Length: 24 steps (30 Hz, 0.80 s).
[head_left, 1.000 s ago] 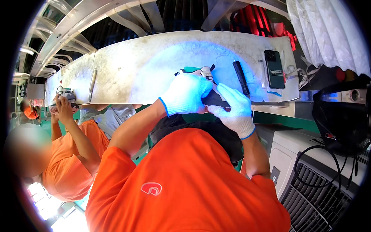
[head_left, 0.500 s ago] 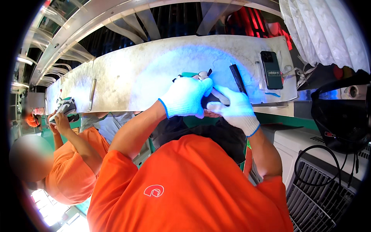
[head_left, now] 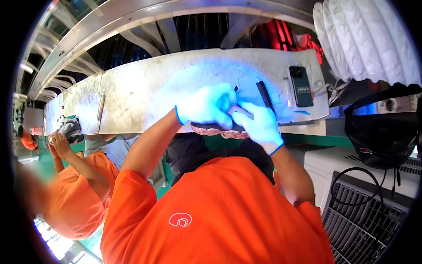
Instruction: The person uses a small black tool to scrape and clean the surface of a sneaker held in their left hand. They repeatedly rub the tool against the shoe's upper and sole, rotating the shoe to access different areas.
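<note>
A shoe point(head_left: 220, 132) with a pinkish patterned sole and a dark band above it lies tilted at the table's near edge, its sole toward me. Most of its upper is hidden under my gloves. My left hand point(head_left: 207, 105), in a white knit glove with a blue cuff, is closed over its left and top side. On the right side, my right hand point(head_left: 260, 125), gloved alike, grips with thumb and bent fingers around a greyish edge point(head_left: 241, 111), which seems to belong to the shoe. Strong blue-white light washes out the finger details.
Right of my hands lie a black pen-like tool point(head_left: 265, 93), a clear tube point(head_left: 289, 90) and a dark phone point(head_left: 301, 86). A metal strip point(head_left: 101, 112) rests at left, near a co-worker's hands point(head_left: 61, 143) and grey shoe point(head_left: 70, 126). A black bag point(head_left: 380, 136) hangs at right.
The shoe has tipped so that its pinkish sole shows more at the table edge. My right hand has drawn in against it, and its spread fingers have closed. The view has shifted slightly.
</note>
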{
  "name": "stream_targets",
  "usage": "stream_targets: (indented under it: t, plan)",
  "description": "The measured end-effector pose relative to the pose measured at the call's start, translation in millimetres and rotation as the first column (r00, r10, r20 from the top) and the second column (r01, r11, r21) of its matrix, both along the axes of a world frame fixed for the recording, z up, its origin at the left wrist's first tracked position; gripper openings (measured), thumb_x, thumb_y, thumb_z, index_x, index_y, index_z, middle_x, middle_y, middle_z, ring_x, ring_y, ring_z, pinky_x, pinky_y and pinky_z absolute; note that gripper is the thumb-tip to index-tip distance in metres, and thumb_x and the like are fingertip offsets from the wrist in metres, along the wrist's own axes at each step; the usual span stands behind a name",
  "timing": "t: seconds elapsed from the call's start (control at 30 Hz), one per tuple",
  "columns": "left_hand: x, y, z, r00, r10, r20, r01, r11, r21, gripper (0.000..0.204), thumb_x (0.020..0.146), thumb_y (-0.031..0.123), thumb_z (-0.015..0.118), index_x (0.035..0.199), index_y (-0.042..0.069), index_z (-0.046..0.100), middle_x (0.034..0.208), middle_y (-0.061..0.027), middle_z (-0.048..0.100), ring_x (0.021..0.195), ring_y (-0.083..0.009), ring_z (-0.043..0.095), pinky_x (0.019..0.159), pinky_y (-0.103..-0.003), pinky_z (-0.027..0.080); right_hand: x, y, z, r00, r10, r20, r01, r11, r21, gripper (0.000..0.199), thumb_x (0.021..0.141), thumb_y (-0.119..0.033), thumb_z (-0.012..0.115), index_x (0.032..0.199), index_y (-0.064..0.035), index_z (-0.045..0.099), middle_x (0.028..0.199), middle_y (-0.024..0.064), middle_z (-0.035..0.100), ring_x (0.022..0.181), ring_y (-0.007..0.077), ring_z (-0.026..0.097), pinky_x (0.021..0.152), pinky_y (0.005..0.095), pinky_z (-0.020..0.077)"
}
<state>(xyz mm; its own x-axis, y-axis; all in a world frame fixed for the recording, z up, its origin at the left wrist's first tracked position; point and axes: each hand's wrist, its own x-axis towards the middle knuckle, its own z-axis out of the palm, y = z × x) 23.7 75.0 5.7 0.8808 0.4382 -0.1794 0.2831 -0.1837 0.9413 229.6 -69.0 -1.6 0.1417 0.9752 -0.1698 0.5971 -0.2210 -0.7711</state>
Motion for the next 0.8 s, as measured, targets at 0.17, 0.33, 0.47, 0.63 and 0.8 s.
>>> stream_targets:
  t: [0.17,0.33,0.47,0.63,0.8]
  plan:
    - [-62.2,3.7,-54.4,0.833,0.532,0.150,-0.436,0.799,-0.415,0.037,0.095,-0.003,0.078,0.131,0.000,0.068,0.128,-0.0118,0.075,0.109,-0.0210,0.075,0.098,-0.037,0.062,-11.5,-26.6,-19.3,0.964,-0.261,-0.056,0.264,0.903,0.340,0.042,0.103,-0.027,0.081,0.131,0.0039,0.077,0.114,0.0229,0.083,0.105,0.0301,0.083,0.093,0.0391,0.0626]
    - [-100.8,-25.3,-53.8,0.943,0.244,0.228,-0.333,0.746,0.577,0.052,0.094,0.004,0.080,0.144,0.003,0.067,0.141,-0.0219,0.072,0.127,-0.0373,0.073,0.107,-0.043,0.060,-15.8,-30.5,-53.5,0.915,-0.351,-0.198,0.402,0.831,0.385,0.037,0.106,-0.025,0.078,0.127,0.0052,0.078,0.110,0.0171,0.084,0.101,0.0250,0.081,0.092,0.0381,0.0619]
    - [-85.3,-14.9,-36.0,0.957,0.193,0.218,-0.291,0.626,0.724,0.067,0.084,0.019,0.088,0.147,0.009,0.068,0.142,-0.0206,0.072,0.129,-0.0414,0.071,0.109,-0.048,0.058,6.6,19.8,-59.3,0.867,-0.200,-0.456,0.349,0.898,0.268,0.043,0.114,-0.034,0.068,0.118,0.0068,0.079,0.104,0.0119,0.082,0.094,0.0203,0.077,0.088,0.0360,0.0600]
    - [-83.5,9.4,33.6,0.986,0.112,-0.121,0.009,0.695,0.719,0.086,0.069,0.025,0.096,0.150,0.015,0.069,0.131,-0.0172,0.078,0.114,-0.0404,0.076,0.099,-0.047,0.061,6.2,62.3,-63.7,0.546,-0.188,-0.816,0.308,0.951,-0.014,0.071,0.116,-0.063,0.052,0.114,0.0031,0.078,0.102,0.0130,0.080,0.092,0.0221,0.076,0.089,0.0367,0.0596]
    - [-46.9,-8.8,120.6,0.932,0.126,-0.339,0.123,0.772,0.624,0.077,0.066,0.037,0.099,0.135,0.011,0.078,0.109,-0.0171,0.083,0.093,-0.0381,0.080,0.086,-0.044,0.063,-23.9,90.0,-109.9,0.104,-0.134,-0.985,0.390,0.917,-0.083,0.081,0.116,-0.069,0.043,0.146,0.0043,0.062,0.134,0.0223,0.071,0.127,0.0342,0.066,0.117,0.0469,0.0509]
